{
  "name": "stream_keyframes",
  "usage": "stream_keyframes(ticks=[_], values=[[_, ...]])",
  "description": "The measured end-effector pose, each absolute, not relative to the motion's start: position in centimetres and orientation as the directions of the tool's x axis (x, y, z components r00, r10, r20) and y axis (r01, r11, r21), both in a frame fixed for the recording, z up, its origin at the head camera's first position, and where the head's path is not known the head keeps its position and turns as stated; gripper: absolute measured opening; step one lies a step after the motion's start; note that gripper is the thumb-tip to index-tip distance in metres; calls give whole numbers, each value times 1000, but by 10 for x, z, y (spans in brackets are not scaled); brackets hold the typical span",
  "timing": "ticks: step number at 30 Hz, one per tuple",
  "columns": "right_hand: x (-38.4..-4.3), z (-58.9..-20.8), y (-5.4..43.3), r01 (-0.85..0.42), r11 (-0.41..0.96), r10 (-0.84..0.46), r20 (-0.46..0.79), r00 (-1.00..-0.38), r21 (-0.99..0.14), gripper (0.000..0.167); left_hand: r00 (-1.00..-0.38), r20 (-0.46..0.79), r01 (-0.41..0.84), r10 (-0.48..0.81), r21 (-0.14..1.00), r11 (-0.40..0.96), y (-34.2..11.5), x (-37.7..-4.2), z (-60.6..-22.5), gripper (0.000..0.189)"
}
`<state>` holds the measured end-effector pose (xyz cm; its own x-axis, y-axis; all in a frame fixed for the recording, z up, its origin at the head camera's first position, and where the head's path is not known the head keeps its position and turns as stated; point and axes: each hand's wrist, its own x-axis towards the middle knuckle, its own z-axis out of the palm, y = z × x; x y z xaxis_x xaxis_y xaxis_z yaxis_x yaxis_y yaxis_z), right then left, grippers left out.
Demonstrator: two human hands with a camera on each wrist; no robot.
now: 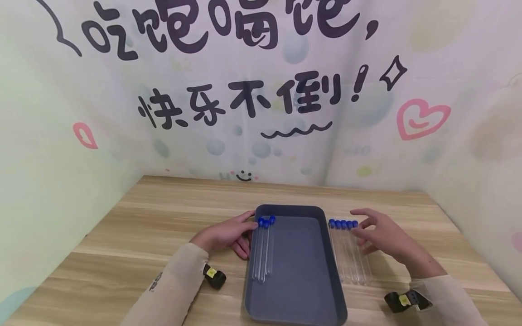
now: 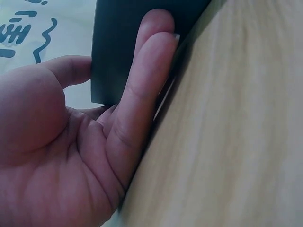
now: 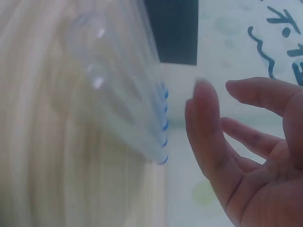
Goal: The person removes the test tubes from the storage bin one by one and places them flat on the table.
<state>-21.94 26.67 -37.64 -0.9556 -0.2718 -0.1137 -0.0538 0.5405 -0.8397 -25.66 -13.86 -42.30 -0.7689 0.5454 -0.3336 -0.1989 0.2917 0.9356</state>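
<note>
A dark grey rectangular tray (image 1: 297, 271) rests on the table, its left wall held by my left hand (image 1: 228, 233). In the left wrist view the fingers (image 2: 142, 90) lie along the tray's outer side, while the thumb reaches over the rim. Three clear test tubes with blue caps (image 1: 263, 253) lie side by side inside the tray, along its left. Several more capped test tubes (image 1: 348, 253) lie in a row on the table just right of the tray. Over the caps at that row's right end hovers my right hand (image 1: 379, 233), fingers apart and holding nothing; the right wrist view shows a gap between fingertips and caps.
The wood-grain table (image 1: 163, 213) ends at the back against a printed cloth (image 1: 228, 149) with dark lettering. Pale walls close in both sides. A black wrist camera (image 1: 215, 277) hangs below the left sleeve, and another camera (image 1: 401, 301) below the right.
</note>
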Motion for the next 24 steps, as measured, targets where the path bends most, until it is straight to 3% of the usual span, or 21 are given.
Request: stream_keyframes(ticks=[24], values=[[-218,-336,161,-122,426,-414,-73,-907,-896,54,-763,-327,-192,558,938,288,-138,-257,-422,56]])
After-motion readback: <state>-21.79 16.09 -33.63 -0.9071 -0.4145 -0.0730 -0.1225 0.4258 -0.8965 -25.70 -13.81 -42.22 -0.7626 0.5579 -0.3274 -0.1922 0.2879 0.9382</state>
